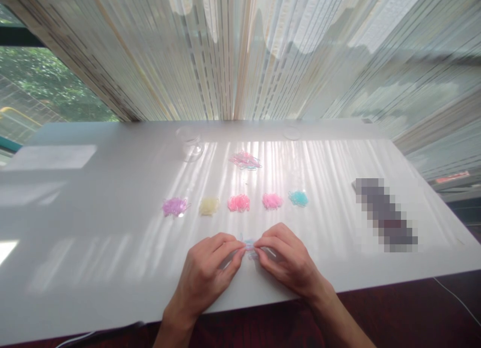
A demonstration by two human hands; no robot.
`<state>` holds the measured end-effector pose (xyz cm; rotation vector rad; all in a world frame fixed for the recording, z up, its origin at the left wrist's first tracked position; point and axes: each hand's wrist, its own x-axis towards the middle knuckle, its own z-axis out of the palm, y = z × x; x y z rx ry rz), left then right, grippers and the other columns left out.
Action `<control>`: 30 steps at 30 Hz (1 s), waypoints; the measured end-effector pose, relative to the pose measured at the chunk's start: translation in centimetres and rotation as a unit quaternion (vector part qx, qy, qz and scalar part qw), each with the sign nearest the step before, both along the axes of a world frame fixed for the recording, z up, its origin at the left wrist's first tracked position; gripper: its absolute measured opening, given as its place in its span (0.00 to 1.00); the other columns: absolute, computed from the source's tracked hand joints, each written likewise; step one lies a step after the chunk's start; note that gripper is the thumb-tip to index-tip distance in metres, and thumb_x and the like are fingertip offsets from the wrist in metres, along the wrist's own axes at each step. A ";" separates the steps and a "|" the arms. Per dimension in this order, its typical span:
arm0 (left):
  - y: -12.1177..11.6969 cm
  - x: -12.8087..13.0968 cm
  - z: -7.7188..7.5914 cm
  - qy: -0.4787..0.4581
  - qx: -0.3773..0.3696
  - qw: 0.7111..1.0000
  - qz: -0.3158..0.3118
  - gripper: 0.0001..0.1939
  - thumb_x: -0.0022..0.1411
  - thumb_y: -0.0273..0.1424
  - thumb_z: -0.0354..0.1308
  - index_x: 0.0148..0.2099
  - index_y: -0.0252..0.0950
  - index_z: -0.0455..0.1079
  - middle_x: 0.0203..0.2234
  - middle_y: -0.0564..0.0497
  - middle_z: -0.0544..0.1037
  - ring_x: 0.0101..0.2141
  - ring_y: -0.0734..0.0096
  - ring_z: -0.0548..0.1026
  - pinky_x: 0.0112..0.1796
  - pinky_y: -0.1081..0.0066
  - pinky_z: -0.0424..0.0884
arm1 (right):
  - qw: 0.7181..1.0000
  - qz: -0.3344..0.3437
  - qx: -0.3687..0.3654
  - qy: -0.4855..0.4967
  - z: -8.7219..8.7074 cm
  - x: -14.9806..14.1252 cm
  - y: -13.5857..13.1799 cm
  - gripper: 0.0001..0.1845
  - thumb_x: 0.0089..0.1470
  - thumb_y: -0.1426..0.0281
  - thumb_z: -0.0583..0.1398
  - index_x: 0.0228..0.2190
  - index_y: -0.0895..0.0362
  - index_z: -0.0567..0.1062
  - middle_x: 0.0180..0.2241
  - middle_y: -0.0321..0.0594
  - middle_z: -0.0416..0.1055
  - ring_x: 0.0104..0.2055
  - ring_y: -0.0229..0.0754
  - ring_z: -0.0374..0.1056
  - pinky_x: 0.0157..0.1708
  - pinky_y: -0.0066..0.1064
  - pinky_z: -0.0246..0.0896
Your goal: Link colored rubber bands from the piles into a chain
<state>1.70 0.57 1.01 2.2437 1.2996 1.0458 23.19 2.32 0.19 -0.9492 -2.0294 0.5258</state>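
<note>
My left hand (pixel 208 268) and my right hand (pixel 287 260) meet near the table's front edge, fingers pinched together on a small pale blue and pink clump of rubber bands (pixel 249 246). Beyond them lies a row of small band piles: purple (pixel 175 206), yellow (pixel 209 206), pink (pixel 239 203), a second pink (pixel 272 201) and teal (pixel 298 198). A mixed-colour pile (pixel 245 160) lies farther back.
A white table (pixel 93 228) runs to a curtained window. A clear plastic cup (pixel 190 143) stands at the back, and a clear round lid (pixel 292 133) lies to its right. A blurred dark oblong object (pixel 387 214) rests at the right.
</note>
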 end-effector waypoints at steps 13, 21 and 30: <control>-0.1 -0.1 -0.1 -0.005 0.000 1.000 0.002 0.05 0.71 0.25 0.59 0.45 0.39 0.75 0.34 0.52 0.80 0.32 0.71 0.78 0.34 0.71 0.73 | 1.000 0.006 -0.010 -0.003 -0.2 0.2 0.0 0.07 0.61 0.78 0.62 0.40 0.55 0.75 0.33 0.39 0.73 0.35 0.41 0.70 0.35 0.32 0.71; -0.3 -0.2 -0.3 -0.006 -0.006 1.000 0.000 0.05 0.70 0.25 0.59 0.45 0.39 0.75 0.35 0.51 0.80 0.33 0.70 0.78 0.35 0.70 0.73 | 1.000 0.003 -0.015 0.000 -0.2 0.2 -0.2 0.08 0.61 0.78 0.62 0.40 0.54 0.75 0.33 0.39 0.73 0.35 0.40 0.70 0.35 0.32 0.70; -0.3 -0.2 -0.6 -0.001 -0.005 1.000 0.001 0.05 0.70 0.26 0.61 0.47 0.39 0.75 0.35 0.51 0.80 0.32 0.70 0.78 0.33 0.71 0.73 | 1.000 0.013 -0.007 0.006 -0.1 0.2 0.0 0.08 0.61 0.79 0.62 0.40 0.55 0.75 0.33 0.39 0.73 0.35 0.40 0.69 0.35 0.32 0.70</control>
